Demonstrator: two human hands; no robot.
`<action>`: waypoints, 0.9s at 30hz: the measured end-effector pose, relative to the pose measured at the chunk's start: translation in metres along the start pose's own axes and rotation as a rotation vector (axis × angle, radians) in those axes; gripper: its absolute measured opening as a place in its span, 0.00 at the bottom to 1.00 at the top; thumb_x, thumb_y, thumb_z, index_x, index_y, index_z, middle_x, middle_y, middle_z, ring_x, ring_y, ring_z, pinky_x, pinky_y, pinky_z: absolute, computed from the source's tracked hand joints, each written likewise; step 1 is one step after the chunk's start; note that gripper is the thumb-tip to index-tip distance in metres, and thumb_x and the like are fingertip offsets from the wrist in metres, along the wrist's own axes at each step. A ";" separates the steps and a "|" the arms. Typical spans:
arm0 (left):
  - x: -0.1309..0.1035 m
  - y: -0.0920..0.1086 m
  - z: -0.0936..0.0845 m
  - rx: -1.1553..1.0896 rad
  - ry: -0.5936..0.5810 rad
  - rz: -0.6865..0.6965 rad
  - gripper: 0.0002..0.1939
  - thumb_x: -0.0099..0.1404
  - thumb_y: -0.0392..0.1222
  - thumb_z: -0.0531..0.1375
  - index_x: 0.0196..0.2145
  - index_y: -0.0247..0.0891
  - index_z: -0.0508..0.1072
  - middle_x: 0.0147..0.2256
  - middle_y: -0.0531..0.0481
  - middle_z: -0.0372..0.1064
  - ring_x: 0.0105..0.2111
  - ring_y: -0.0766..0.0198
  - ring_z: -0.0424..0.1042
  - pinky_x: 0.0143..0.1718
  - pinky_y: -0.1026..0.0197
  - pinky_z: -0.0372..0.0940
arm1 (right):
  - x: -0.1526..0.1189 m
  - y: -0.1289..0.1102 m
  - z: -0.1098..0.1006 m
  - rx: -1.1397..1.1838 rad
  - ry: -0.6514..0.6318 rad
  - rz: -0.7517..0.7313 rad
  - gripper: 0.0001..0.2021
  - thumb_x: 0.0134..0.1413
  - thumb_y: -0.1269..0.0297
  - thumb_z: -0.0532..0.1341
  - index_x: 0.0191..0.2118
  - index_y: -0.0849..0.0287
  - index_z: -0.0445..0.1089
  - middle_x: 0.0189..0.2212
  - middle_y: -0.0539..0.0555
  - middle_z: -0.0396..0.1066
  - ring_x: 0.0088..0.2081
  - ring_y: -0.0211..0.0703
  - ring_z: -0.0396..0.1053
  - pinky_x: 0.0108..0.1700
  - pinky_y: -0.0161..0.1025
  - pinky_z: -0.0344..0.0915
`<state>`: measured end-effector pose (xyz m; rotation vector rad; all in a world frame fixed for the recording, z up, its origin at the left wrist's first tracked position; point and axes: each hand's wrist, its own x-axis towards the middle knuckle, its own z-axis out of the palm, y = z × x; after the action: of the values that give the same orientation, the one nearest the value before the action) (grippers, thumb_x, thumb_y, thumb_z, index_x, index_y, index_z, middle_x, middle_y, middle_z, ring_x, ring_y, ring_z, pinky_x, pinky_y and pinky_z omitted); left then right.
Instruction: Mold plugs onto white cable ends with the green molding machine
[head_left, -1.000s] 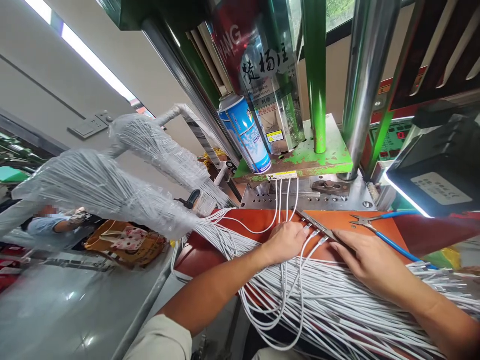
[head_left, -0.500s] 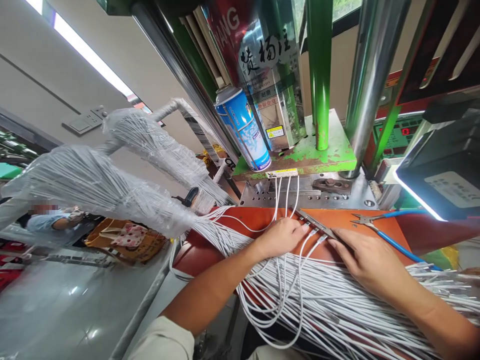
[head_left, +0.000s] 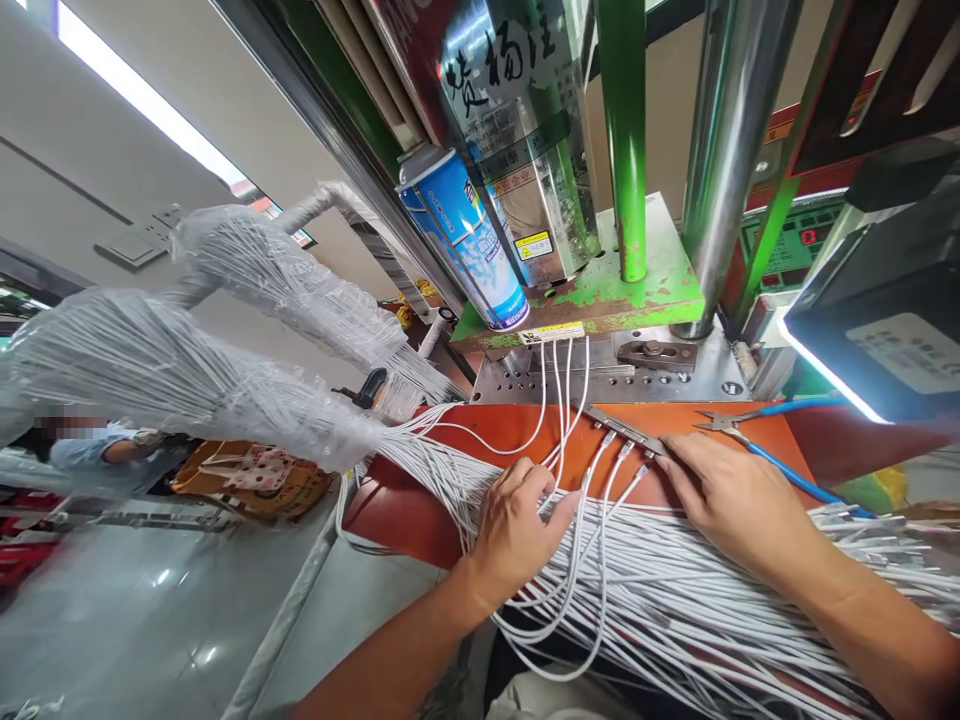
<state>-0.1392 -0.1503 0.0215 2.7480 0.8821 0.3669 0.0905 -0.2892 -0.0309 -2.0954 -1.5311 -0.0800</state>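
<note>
My right hand grips the right end of a slim dark metal bar, thumb and fingers on either side. Three white cables end in clear plugs along the bar's near edge. The bar lies slanted above an orange-brown work surface. My left hand is over the cables left of the bar, fingers bent and thumb held apart from them. White cables pass close to its fingertips, which are partly hidden. Beneath both hands spreads a thick bundle of white cables.
Blue-handled cutters lie right of the bar. Behind stands a press with a green plate, a blue spray can and white cables beneath. Plastic-wrapped cable bundles hang left. A lit lamp juts in at right. Another person sits far left.
My left hand has left the bar and its plugs, moving left and down, and its thumb has spread. My right hand keeps its grip on the bar. The view has shifted slightly.
</note>
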 end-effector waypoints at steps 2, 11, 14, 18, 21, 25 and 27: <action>0.006 0.008 -0.002 0.000 -0.014 0.022 0.11 0.69 0.47 0.62 0.32 0.39 0.71 0.34 0.49 0.68 0.37 0.60 0.68 0.40 0.59 0.60 | 0.000 -0.001 0.001 -0.017 -0.001 -0.002 0.19 0.75 0.52 0.45 0.42 0.55 0.68 0.34 0.54 0.73 0.36 0.50 0.71 0.35 0.45 0.56; 0.064 -0.004 0.011 -0.656 -0.275 -0.251 0.16 0.72 0.45 0.57 0.29 0.35 0.73 0.24 0.50 0.72 0.22 0.67 0.69 0.25 0.65 0.59 | -0.001 0.000 0.002 -0.003 -0.046 -0.003 0.18 0.73 0.52 0.46 0.35 0.54 0.63 0.30 0.52 0.71 0.30 0.48 0.68 0.33 0.43 0.52; 0.091 -0.008 0.015 -0.875 -0.501 -0.418 0.10 0.71 0.39 0.55 0.35 0.33 0.73 0.22 0.48 0.73 0.17 0.67 0.69 0.19 0.67 0.59 | 0.000 -0.001 0.000 0.013 -0.057 0.006 0.17 0.73 0.52 0.47 0.36 0.54 0.64 0.31 0.53 0.73 0.31 0.48 0.69 0.33 0.43 0.52; 0.107 -0.006 0.016 -0.897 -0.645 -0.462 0.08 0.66 0.31 0.55 0.30 0.32 0.73 0.16 0.53 0.67 0.12 0.70 0.61 0.15 0.69 0.55 | 0.001 -0.003 -0.002 0.042 -0.100 0.039 0.16 0.72 0.53 0.47 0.34 0.54 0.62 0.29 0.52 0.72 0.30 0.48 0.68 0.32 0.43 0.50; 0.110 -0.006 0.018 -0.909 -0.665 -0.451 0.09 0.67 0.33 0.55 0.28 0.33 0.71 0.15 0.54 0.64 0.11 0.72 0.58 0.14 0.69 0.51 | 0.000 -0.003 -0.001 0.040 -0.134 0.056 0.16 0.72 0.53 0.47 0.33 0.53 0.60 0.28 0.52 0.71 0.29 0.48 0.68 0.32 0.43 0.48; 0.110 -0.008 0.021 -0.890 -0.645 -0.444 0.10 0.68 0.36 0.56 0.28 0.35 0.70 0.15 0.56 0.62 0.12 0.74 0.55 0.16 0.70 0.49 | -0.001 -0.001 0.001 0.071 -0.161 0.068 0.17 0.72 0.52 0.46 0.33 0.53 0.58 0.28 0.51 0.70 0.29 0.48 0.67 0.33 0.43 0.49; 0.110 -0.008 0.023 -0.868 -0.630 -0.436 0.10 0.68 0.36 0.55 0.28 0.35 0.69 0.15 0.57 0.60 0.13 0.74 0.54 0.17 0.70 0.49 | -0.001 0.000 0.001 0.103 -0.165 0.048 0.17 0.73 0.51 0.46 0.33 0.53 0.58 0.28 0.51 0.70 0.29 0.47 0.66 0.33 0.43 0.50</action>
<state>-0.0497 -0.0817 0.0160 1.6551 0.8349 -0.1738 0.0897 -0.2901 -0.0317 -2.0984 -1.5428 0.1896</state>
